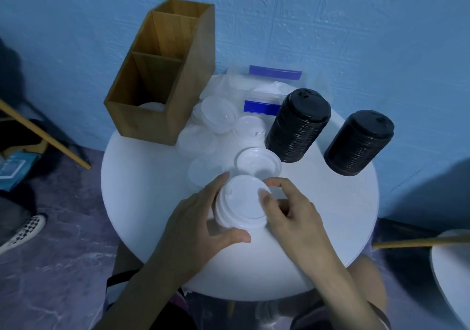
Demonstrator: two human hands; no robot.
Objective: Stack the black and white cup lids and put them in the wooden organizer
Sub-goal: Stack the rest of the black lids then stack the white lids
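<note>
On the near middle of the tabletop [330, 202], the left hand [195, 218] curls round the left side of a short stack of white lids [241, 200], while the right hand [292, 210] pinches the top lid's right rim. To seat that lid well, keep the left hand steady as a cradle, line up the rims and press evenly. A loose white lid [258, 162] lies just beyond. Two black lid stacks [297, 126] stand to the right. The wooden organizer [162, 80] waits far left, with white lids in its near compartment.
</note>
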